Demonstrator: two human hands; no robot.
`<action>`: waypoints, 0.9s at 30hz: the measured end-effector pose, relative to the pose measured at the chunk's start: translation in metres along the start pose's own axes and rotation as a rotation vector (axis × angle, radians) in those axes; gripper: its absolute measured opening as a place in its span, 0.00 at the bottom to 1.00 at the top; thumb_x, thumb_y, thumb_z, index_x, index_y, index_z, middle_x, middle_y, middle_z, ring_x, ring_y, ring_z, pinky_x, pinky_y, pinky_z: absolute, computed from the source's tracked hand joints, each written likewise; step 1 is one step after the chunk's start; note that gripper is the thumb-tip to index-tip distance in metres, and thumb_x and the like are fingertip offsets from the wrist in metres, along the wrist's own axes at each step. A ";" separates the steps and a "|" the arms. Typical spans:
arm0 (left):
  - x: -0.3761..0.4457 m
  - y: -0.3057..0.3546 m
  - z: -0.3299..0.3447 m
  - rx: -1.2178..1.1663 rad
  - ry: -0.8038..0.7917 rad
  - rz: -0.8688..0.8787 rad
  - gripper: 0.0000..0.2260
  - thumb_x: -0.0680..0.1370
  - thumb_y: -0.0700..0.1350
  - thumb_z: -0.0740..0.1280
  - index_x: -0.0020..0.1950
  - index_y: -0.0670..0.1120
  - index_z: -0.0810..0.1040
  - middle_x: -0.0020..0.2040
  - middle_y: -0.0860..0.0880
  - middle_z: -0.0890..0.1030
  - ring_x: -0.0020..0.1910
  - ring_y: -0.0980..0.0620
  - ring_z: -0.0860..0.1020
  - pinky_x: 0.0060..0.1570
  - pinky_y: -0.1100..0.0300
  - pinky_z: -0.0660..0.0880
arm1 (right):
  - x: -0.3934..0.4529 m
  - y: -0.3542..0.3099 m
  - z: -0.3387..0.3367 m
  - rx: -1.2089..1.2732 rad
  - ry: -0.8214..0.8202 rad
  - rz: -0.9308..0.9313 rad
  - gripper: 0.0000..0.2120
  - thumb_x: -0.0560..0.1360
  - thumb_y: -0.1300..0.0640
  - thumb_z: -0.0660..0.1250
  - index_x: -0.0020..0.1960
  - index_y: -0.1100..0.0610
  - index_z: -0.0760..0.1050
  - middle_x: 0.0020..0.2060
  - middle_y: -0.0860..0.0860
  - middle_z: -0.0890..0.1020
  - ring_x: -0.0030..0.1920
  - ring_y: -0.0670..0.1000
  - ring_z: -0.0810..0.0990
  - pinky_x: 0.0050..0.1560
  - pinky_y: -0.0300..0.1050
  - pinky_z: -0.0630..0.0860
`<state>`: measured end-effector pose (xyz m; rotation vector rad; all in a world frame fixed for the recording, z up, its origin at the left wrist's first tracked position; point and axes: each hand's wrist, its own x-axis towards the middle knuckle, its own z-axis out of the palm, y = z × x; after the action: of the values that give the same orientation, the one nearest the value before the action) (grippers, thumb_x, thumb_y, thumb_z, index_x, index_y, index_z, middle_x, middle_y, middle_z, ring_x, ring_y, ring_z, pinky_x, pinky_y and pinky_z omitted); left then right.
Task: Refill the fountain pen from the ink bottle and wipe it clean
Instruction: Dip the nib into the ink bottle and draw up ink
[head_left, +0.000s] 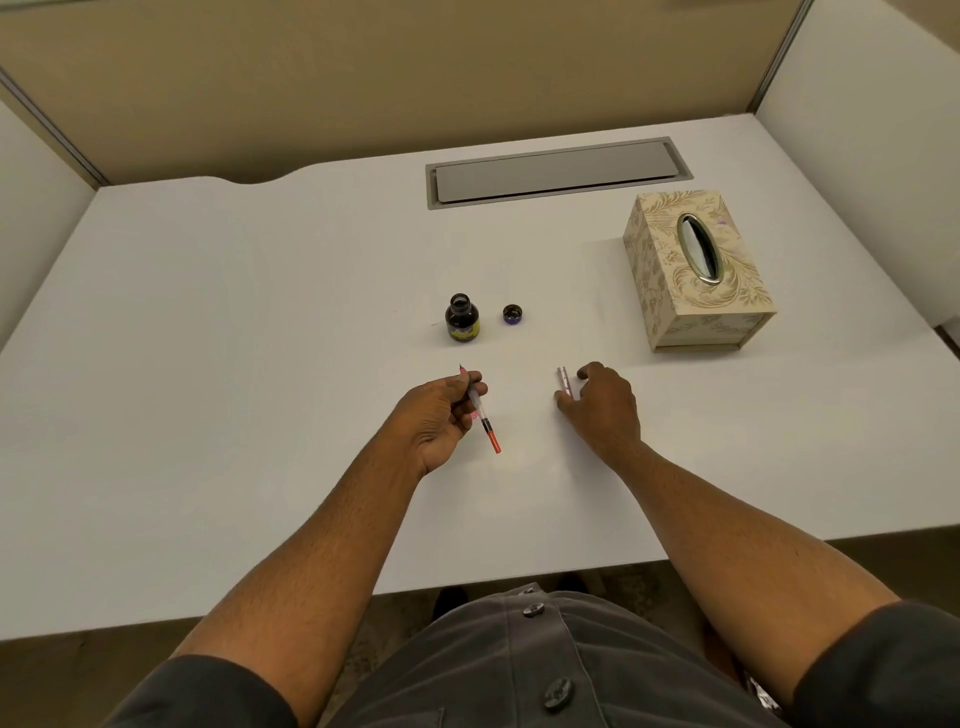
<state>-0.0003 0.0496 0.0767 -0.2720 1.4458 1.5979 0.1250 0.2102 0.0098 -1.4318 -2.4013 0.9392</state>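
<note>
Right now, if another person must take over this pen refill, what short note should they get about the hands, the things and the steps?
Left hand grips the pen's inner part, nib pointing to the ink bottle, orange converter end toward you.
Right hand rests on the desk, fingers touching the pen barrel; whether it grips it is unclear.
Ink bottle stands open, its cap beside it on the right. Tissue box far right.
Done: bottle opened, pen taken apart.
Left: draw ink, wipe, reassemble, cap the bottle.
</note>
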 end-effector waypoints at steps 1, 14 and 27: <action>0.000 0.000 0.000 -0.001 0.001 0.000 0.08 0.81 0.40 0.62 0.47 0.41 0.80 0.43 0.46 0.81 0.36 0.55 0.74 0.35 0.64 0.70 | 0.000 0.000 0.000 -0.001 0.000 0.002 0.20 0.72 0.52 0.70 0.60 0.59 0.75 0.51 0.55 0.81 0.54 0.56 0.78 0.49 0.44 0.69; 0.000 0.001 0.001 -0.012 0.001 0.008 0.08 0.81 0.40 0.61 0.48 0.41 0.80 0.43 0.45 0.81 0.38 0.54 0.76 0.36 0.64 0.70 | -0.001 -0.001 0.001 -0.001 0.003 -0.001 0.22 0.71 0.49 0.70 0.60 0.59 0.74 0.51 0.55 0.80 0.53 0.56 0.78 0.49 0.45 0.69; 0.001 0.001 0.001 0.004 -0.007 0.000 0.08 0.81 0.40 0.61 0.48 0.41 0.79 0.42 0.46 0.81 0.37 0.55 0.75 0.35 0.64 0.70 | -0.004 -0.006 0.000 -0.040 -0.007 0.008 0.26 0.70 0.46 0.71 0.62 0.59 0.72 0.55 0.55 0.78 0.55 0.56 0.77 0.50 0.47 0.70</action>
<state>-0.0016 0.0517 0.0770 -0.2634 1.4434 1.5943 0.1222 0.2048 0.0138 -1.4555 -2.4349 0.9039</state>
